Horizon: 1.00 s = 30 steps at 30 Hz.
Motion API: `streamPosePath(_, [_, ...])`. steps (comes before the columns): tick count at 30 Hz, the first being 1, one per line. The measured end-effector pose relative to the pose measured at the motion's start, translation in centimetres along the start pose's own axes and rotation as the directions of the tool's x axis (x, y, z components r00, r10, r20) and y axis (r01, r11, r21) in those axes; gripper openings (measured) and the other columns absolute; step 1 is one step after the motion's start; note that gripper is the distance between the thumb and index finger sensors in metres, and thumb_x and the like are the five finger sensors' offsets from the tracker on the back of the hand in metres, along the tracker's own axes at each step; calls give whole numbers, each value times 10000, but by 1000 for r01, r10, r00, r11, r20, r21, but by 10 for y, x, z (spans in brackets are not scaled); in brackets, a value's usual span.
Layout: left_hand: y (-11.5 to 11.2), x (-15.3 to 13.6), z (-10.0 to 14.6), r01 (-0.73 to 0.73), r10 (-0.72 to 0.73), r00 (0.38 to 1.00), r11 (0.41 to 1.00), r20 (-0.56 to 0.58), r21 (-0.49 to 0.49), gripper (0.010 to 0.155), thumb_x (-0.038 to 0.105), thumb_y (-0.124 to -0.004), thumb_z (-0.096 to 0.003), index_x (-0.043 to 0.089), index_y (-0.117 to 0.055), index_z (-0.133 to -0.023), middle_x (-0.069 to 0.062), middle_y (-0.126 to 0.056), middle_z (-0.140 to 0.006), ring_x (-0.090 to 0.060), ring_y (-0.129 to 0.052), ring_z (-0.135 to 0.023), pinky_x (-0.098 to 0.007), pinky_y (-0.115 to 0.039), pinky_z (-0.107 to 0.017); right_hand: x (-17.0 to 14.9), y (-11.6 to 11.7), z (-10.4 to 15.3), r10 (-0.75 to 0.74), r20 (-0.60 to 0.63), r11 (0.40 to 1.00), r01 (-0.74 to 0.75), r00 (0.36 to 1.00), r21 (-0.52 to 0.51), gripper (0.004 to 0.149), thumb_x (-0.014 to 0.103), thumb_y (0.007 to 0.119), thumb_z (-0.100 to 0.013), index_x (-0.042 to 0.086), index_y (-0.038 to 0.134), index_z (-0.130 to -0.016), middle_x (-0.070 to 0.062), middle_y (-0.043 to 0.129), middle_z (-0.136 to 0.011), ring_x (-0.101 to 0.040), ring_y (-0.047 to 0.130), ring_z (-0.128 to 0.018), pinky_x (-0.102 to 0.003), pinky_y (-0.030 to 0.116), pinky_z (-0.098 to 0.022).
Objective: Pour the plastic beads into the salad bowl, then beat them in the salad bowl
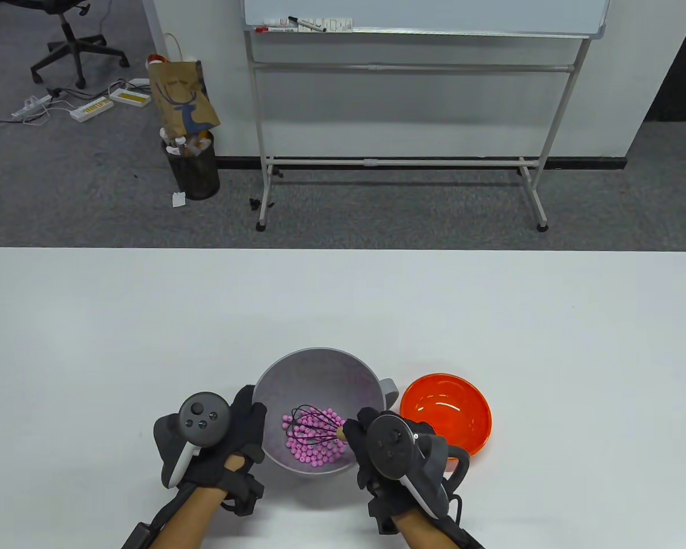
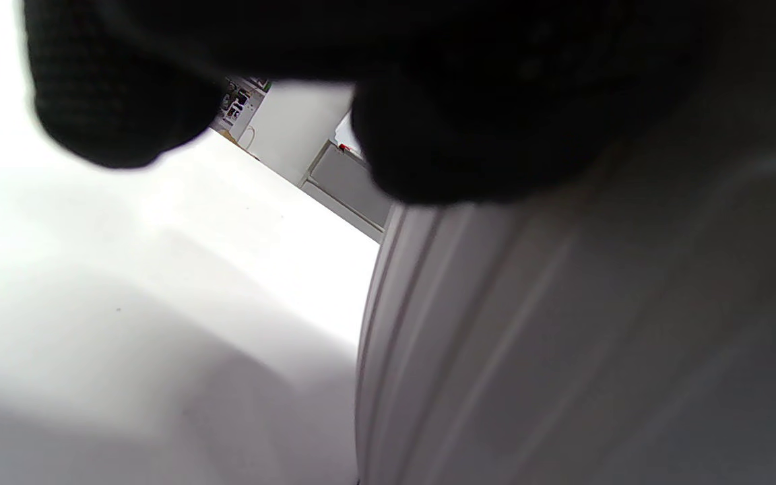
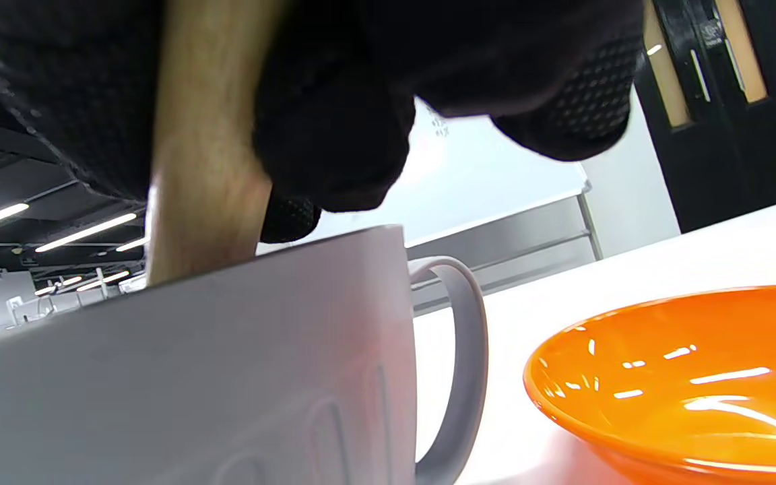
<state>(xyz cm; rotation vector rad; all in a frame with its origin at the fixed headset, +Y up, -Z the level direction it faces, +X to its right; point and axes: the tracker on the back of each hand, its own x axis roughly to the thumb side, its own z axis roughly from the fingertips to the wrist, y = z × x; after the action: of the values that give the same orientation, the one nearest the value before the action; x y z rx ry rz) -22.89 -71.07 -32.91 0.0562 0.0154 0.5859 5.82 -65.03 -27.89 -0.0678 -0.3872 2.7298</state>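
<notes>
A grey salad bowl with a handle stands near the table's front edge, and pink plastic beads lie in its bottom. My right hand grips the wooden handle of a black whisk, whose wires sit among the beads. My left hand holds the bowl's left rim, fingers against its ribbed outer wall. The left wrist view shows dark fingertips over that wall. The right wrist view shows the bowl's side and its handle.
An orange bowl with nothing in it stands just right of the salad bowl, close to my right hand. The white table stretches beyond both. Past the far edge a whiteboard stand and a bin stand on the carpet.
</notes>
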Motion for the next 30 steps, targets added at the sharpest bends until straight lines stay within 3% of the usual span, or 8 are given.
streamPosePath(10, [0, 0, 0, -6, 6, 1000, 1000, -4, -6, 564, 458, -676, -498, 110, -740, -936, 131, -1024, -198, -48, -950, -3, -383, -919, -326, -35, -26, -7, -106, -49, 994, 106, 993, -17, 505, 517, 886, -414, 219, 926, -819, -46, 975, -616, -231, 948, -308, -470, 738, -576])
streamPosePath(18, [0, 0, 0, -5, 5, 1000, 1000, -4, -4, 563, 459, -676, -498, 111, -740, -936, 130, -1024, -198, -48, -950, -3, -383, -919, -325, -92, -61, 5, -248, -87, 956, 229, 965, -183, 539, 487, 863, -428, 219, 855, -895, -47, 886, -775, -254, 930, -468, -505, 664, -653])
streamPosePath(21, [0, 0, 0, -4, 4, 1000, 1000, -4, -4, 563, 459, -676, -498, 112, -740, -936, 131, -1024, -198, -48, -950, -3, -383, -919, -326, -123, -73, 5, -280, -177, 938, 229, 943, -262, 543, 471, 852, -438, 217, 829, -917, -54, 856, -808, -262, 915, -503, -512, 644, -665])
streamPosePath(25, [0, -1, 0, -5, 5, 1000, 1000, -4, -4, 563, 459, -676, -497, 112, -741, -936, 131, -1024, -198, -48, -950, -2, -383, -919, -325, -165, -75, 4, -235, -341, 935, 117, 910, -334, 546, 440, 840, -450, 212, 791, -944, -60, 799, -865, -273, 888, -561, -520, 611, -686])
streamPosePath(30, [0, -1, 0, -6, 6, 1000, 1000, -5, -3, 562, 460, -676, -498, 113, -742, -935, 131, -1024, -197, -48, -950, -3, -383, -919, -325, -209, -51, 3, -142, -517, 956, -18, 844, -292, 540, 427, 850, -447, 207, 801, -938, -66, 793, -876, -278, 892, -577, -529, 604, -690])
